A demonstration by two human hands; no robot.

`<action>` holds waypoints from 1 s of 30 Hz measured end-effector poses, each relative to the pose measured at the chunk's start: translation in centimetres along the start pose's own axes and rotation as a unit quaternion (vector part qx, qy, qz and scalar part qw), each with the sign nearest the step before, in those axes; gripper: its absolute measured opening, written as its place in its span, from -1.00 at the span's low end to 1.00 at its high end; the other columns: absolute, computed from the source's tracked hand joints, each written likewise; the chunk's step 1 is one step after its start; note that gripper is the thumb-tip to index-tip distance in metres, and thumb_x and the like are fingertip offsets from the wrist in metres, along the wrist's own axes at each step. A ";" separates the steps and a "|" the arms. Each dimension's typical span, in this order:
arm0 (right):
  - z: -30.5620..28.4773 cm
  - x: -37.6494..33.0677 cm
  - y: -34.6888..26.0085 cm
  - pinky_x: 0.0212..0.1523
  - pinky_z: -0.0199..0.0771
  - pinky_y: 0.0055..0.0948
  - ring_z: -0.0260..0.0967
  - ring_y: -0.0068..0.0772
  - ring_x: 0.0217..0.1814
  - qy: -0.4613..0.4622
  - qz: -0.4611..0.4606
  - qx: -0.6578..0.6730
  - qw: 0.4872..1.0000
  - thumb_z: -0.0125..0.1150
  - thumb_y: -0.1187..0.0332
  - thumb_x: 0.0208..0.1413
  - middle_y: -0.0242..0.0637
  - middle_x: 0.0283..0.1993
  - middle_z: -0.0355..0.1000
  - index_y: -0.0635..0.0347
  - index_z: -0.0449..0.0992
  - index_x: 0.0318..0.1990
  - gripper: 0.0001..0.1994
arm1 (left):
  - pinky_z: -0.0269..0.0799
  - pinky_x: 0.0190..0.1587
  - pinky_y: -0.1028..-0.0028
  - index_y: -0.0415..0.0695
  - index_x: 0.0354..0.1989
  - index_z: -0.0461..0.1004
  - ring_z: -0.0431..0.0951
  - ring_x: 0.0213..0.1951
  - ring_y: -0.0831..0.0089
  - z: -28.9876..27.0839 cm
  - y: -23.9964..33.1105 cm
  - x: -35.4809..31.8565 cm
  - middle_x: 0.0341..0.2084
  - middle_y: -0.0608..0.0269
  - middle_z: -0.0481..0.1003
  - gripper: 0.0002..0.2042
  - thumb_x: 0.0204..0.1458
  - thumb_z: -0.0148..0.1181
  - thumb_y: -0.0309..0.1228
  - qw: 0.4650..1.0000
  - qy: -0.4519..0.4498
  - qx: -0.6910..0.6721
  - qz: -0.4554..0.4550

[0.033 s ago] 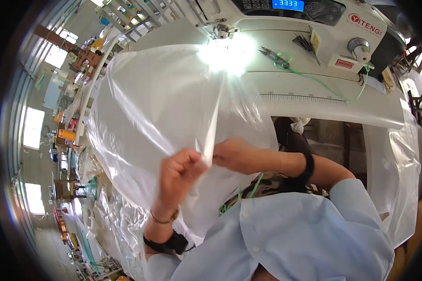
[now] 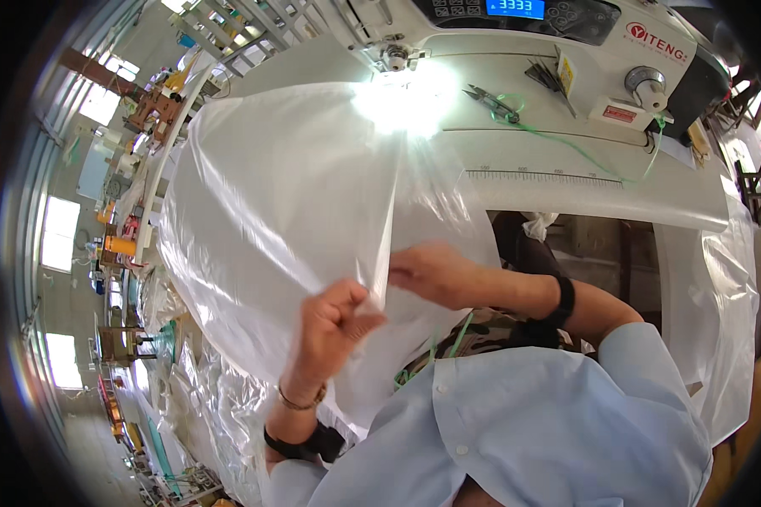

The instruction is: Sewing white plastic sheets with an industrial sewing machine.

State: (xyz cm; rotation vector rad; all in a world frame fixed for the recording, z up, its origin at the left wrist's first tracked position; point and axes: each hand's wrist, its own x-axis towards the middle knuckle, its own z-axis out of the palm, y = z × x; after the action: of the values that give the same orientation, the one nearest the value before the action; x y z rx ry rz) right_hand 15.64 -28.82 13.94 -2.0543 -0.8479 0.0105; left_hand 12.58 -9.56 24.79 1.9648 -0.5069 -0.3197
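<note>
Left hand (image 2: pixel 330 328): fingers (image 2: pixel 344 294) curled, thumb (image 2: pixel 364 324) stretched just below them, wrist (image 2: pixel 300 382) lower still. Right hand (image 2: pixel 440 275): fingers bent leftward, just above and right of left fingers; forearm (image 2: pixel 528 292) runs right of its fingers.

The pale table (image 2: pixel 490 145) carries 1 white sewing machine (image 2: pixel 600 63). Snips (image 2: pixel 493 103), green thread (image 2: pixel 571 145) and translucent sheeting (image 2: pixel 271 186) lie on it.

The sheet (image 2: pixel 262 177) is milky, translucent white with shiny streaks. The sewing machine (image 2: pixel 604 76) is white, its panel (image 2: pixel 596 21) black, its screen (image 2: pixel 516 8) blue. The thread (image 2: pixel 566 142) is green, the shirt (image 2: pixel 533 414) plain pale blue, the wristband (image 2: pixel 564 302) black, the lap cloth (image 2: pixel 492 334) camouflage-patterned.
</note>
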 end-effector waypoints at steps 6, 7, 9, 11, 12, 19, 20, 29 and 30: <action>-3.9 -1.5 -0.6 -0.31 0.50 -0.24 0.52 -0.09 -0.33 0.236 0.039 0.010 0.971 0.21 0.60 0.02 -0.17 -0.34 0.49 0.27 0.40 -0.04 -0.69 | 0.01 -0.60 0.62 -0.16 -0.53 0.21 0.06 -0.60 0.79 2.7 -2.0 -1.0 -0.68 0.56 0.09 -0.68 0.06 0.33 -0.49 0.991 -0.028 -0.053 -0.117; -3.7 -1.6 -0.7 -0.31 0.49 -0.24 0.49 -0.10 -0.33 0.227 -0.044 -0.041 0.972 0.22 0.59 -0.01 -0.19 -0.36 0.46 0.28 0.40 -0.09 -0.71 | 0.06 -0.59 0.63 -0.18 -0.51 0.27 0.10 -0.60 0.79 2.7 -1.9 -0.9 -0.69 0.55 0.12 -0.72 0.05 0.33 -0.49 0.993 -0.038 -0.031 -0.104; -3.7 -2.0 -0.7 -0.31 0.49 -0.24 0.47 -0.10 -0.33 0.217 -0.121 -0.090 0.964 0.24 0.59 -0.04 -0.20 -0.38 0.43 0.28 0.39 -0.13 -0.72 | 0.10 -0.58 0.65 -0.21 -0.49 0.33 0.14 -0.61 0.79 2.6 -1.3 -0.4 -0.70 0.55 0.16 -0.76 0.05 0.33 -0.49 0.994 -0.053 -0.010 -0.094; -3.4 -2.7 -1.0 -0.31 0.47 -0.24 0.42 -0.11 -0.34 0.224 -0.138 -0.066 0.963 0.25 0.58 -0.11 -0.23 -0.42 0.36 0.25 0.40 -0.21 -0.73 | 0.27 -0.50 0.67 -0.25 -0.41 0.47 0.32 -0.57 0.75 1.1 -0.3 0.5 -0.69 0.48 0.33 -0.85 0.02 0.34 -0.50 0.995 -0.089 0.041 -0.018; -3.2 -3.1 -1.3 -0.31 0.47 -0.24 0.42 -0.11 -0.34 0.224 -0.133 -0.063 0.963 0.25 0.58 -0.11 -0.23 -0.42 0.36 0.25 0.40 -0.21 -0.73 | 0.40 -0.44 0.62 -0.27 -0.32 0.54 0.47 -0.52 0.62 0.4 -0.2 1.4 -0.61 0.33 0.49 -0.81 -0.01 0.38 -0.43 0.994 -0.055 0.082 0.050; -2.2 -3.8 -2.5 -0.19 0.43 -0.30 0.39 -0.23 -0.21 0.142 -0.195 -0.106 0.965 0.13 0.45 -0.08 -0.24 -0.30 0.36 0.24 0.36 -0.29 -0.83 | 0.37 -0.52 0.55 -0.31 -0.42 0.49 0.45 -0.55 0.58 3.3 -1.7 7.5 -0.62 0.26 0.48 -0.71 0.02 0.35 -0.29 0.983 0.033 0.181 0.021; -2.1 -3.7 -2.2 -0.17 0.43 -0.31 0.39 -0.25 -0.20 0.160 -0.216 -0.116 0.956 0.12 0.45 -0.08 -0.26 -0.30 0.36 0.23 0.36 -0.30 -0.84 | 0.32 -0.53 0.62 -0.33 -0.41 0.48 0.40 -0.55 0.70 3.5 -1.7 8.1 -0.65 0.36 0.44 -0.73 0.08 0.29 -0.32 0.974 0.007 0.226 -0.002; -4.7 -9.0 0.5 -0.43 0.46 -0.38 0.44 -0.18 -0.49 0.290 0.151 -0.154 0.933 0.28 0.38 0.10 -0.11 -0.36 0.52 0.24 0.55 -0.19 -0.83 | 0.25 -0.52 0.57 -0.28 -0.45 0.45 0.32 -0.62 0.67 4.5 -3.9 7.6 -0.68 0.35 0.42 -0.84 0.09 0.24 -0.46 0.997 0.032 0.068 -0.025; -4.5 -9.2 0.8 -0.43 0.46 -0.38 0.44 -0.18 -0.49 0.287 0.150 -0.154 0.934 0.28 0.38 0.10 -0.11 -0.36 0.52 0.24 0.55 -0.19 -0.83 | 0.24 -0.51 0.61 -0.28 -0.43 0.46 0.31 -0.59 0.73 4.3 -3.7 7.9 -0.65 0.43 0.42 -0.86 0.11 0.21 -0.48 0.999 0.009 -0.027 -0.035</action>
State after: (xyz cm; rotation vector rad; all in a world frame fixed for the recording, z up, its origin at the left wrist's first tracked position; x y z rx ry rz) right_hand 10.45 -37.72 13.33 -2.2787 -0.1753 -0.5598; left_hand 18.37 -15.35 19.64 1.9354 -0.4142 -0.3568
